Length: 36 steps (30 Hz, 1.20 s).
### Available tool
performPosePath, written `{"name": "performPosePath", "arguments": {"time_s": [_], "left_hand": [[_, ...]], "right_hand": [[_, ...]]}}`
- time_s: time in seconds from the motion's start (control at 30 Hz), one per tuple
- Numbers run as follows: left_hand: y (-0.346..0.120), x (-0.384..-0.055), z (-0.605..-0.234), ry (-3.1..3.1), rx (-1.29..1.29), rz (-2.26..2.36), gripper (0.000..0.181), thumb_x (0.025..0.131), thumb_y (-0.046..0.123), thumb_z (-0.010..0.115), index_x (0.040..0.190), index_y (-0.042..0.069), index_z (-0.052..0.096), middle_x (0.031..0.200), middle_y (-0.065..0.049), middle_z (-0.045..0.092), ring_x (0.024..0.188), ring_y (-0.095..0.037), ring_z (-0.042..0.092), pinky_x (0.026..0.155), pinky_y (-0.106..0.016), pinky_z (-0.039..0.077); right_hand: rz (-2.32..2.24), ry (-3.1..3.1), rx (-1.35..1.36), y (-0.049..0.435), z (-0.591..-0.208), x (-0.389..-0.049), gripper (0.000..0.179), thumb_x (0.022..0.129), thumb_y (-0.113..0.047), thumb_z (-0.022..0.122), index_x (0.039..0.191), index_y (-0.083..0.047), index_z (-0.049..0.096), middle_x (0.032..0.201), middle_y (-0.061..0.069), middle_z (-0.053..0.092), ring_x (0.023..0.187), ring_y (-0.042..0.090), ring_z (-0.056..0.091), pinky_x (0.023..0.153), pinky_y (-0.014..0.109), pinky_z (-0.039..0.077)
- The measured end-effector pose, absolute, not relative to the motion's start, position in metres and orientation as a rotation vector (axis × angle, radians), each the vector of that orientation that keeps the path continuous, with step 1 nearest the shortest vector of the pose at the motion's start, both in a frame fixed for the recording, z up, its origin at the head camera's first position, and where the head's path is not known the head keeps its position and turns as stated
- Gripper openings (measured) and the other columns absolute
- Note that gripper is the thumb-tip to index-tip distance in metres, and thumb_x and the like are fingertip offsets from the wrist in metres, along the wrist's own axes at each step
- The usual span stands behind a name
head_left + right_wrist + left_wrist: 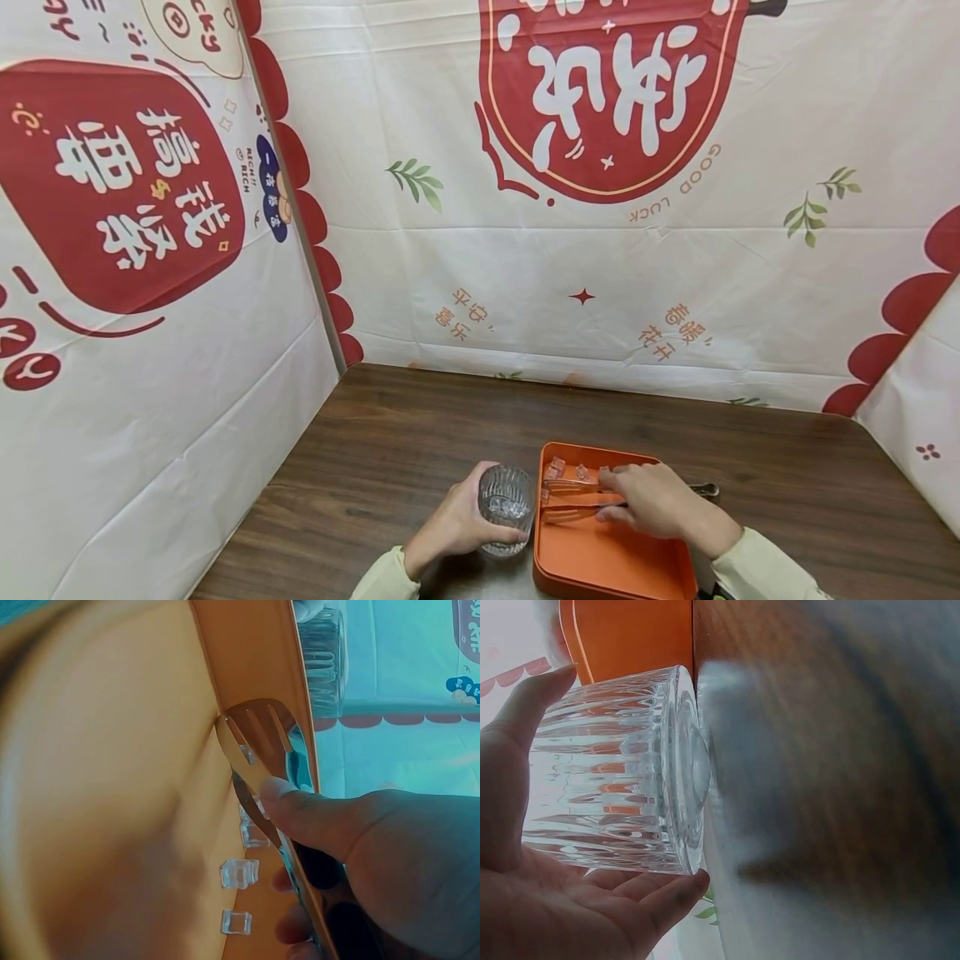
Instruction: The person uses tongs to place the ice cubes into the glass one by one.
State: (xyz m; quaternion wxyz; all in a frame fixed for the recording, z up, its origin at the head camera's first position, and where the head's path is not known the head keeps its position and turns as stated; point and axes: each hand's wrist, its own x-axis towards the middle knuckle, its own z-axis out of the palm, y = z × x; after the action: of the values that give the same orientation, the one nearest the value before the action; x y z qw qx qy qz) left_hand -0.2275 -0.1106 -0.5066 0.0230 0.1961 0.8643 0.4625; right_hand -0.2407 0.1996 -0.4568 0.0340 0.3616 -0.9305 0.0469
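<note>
My left hand [456, 518] holds a clear ribbed glass [497, 483], thumb on one side and fingers on the other. In the left wrist view the base of the glass [622, 772] is close to the tabletop. Whether anything lies inside the glass I cannot tell. My right hand [651, 502] grips metal tongs [262, 724] over an orange tray [592, 562]. The slotted tong ends point left, toward the tray's wall by the glass, with their two arms apart. Several small clear cubes [238, 874] lie along the tray's far side, some close to the tongs.
Tray and glass stand side by side on a dark wood-grain table [420, 425]. White printed cloth [465, 258] hangs behind the table, and another cloth panel [187, 400] borders its left side. The tong handle [707, 490] sticks out past the tray's right edge.
</note>
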Motion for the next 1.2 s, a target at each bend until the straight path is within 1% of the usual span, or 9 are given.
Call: {"name": "performPosePath", "arguments": {"time_s": [0.13, 0.2, 0.3, 0.4, 0.53, 0.77, 1.2], "left_hand": [[-0.111, -0.227, -0.506, 2.674, 0.612, 1.434, 0.084, 0.06, 0.039, 0.094, 0.129, 0.021, 0.05, 0.108, 0.0, 0.067, 0.094, -0.014, 0.064, 0.082, -0.032, 0.051], [-0.111, -0.227, -0.507, 2.674, 0.617, 1.437, 0.084, 0.06, 0.04, 0.094, 0.129, 0.02, 0.05, 0.108, 0.0, 0.067, 0.094, -0.014, 0.064, 0.082, -0.032, 0.051], [-0.111, -0.228, -0.507, 2.677, 0.619, 1.438, 0.084, 0.06, 0.04, 0.094, 0.129, 0.02, 0.05, 0.108, 0.0, 0.068, 0.094, -0.015, 0.064, 0.083, -0.031, 0.051], [-0.111, -0.228, -0.507, 2.683, 0.619, 1.434, 0.085, 0.06, 0.04, 0.094, 0.129, 0.02, 0.05, 0.109, -0.001, 0.068, 0.095, -0.015, 0.064, 0.083, -0.031, 0.051], [-0.111, -0.228, -0.507, 2.686, 0.619, 1.43, 0.085, 0.06, 0.04, 0.094, 0.129, 0.021, 0.05, 0.109, -0.002, 0.068, 0.095, -0.016, 0.064, 0.083, -0.032, 0.051], [-0.111, -0.228, -0.508, 2.684, 0.62, 1.428, 0.085, 0.061, 0.041, 0.094, 0.13, 0.02, 0.05, 0.109, -0.001, 0.068, 0.095, -0.015, 0.064, 0.082, -0.032, 0.051], [-0.111, -0.228, -0.507, 2.68, 0.614, 1.424, 0.085, 0.061, 0.041, 0.094, 0.13, 0.02, 0.049, 0.109, -0.001, 0.068, 0.094, -0.016, 0.064, 0.081, -0.032, 0.051]], "right_hand": [[0.142, -2.823, 1.118, 0.2, -0.459, -0.24, 0.032, 0.087, -0.049, 0.069, 0.087, -0.02, 0.056, 0.07, -0.013, 0.053, 0.057, 0.006, 0.051, 0.049, 0.029, 0.036], [0.142, -2.817, 1.121, 0.2, -0.461, -0.24, 0.032, 0.088, -0.05, 0.067, 0.088, -0.02, 0.055, 0.07, -0.014, 0.053, 0.056, 0.005, 0.049, 0.049, 0.028, 0.034], [0.14, -2.799, 1.124, 0.201, -0.462, -0.239, 0.031, 0.089, -0.051, 0.066, 0.086, -0.022, 0.055, 0.071, -0.014, 0.056, 0.056, 0.005, 0.049, 0.049, 0.028, 0.034], [0.142, -2.767, 1.131, 0.201, -0.464, -0.238, 0.029, 0.091, -0.05, 0.065, 0.082, -0.024, 0.053, 0.071, -0.015, 0.055, 0.055, 0.005, 0.047, 0.049, 0.028, 0.033], [0.136, -2.724, 1.141, 0.201, -0.467, -0.237, 0.03, 0.091, -0.047, 0.067, 0.078, -0.027, 0.049, 0.068, -0.018, 0.048, 0.054, 0.003, 0.043, 0.049, 0.026, 0.031], [0.155, -2.736, 1.138, 0.201, -0.47, -0.234, 0.028, 0.092, -0.043, 0.067, 0.078, -0.027, 0.049, 0.065, -0.019, 0.041, 0.052, 0.002, 0.035, 0.049, 0.024, 0.028], [0.144, -2.658, 1.124, 0.198, -0.474, -0.228, 0.03, 0.089, -0.038, 0.071, 0.073, -0.027, 0.047, 0.063, -0.02, 0.044, 0.052, 0.0, 0.036, 0.048, 0.024, 0.028]]}}
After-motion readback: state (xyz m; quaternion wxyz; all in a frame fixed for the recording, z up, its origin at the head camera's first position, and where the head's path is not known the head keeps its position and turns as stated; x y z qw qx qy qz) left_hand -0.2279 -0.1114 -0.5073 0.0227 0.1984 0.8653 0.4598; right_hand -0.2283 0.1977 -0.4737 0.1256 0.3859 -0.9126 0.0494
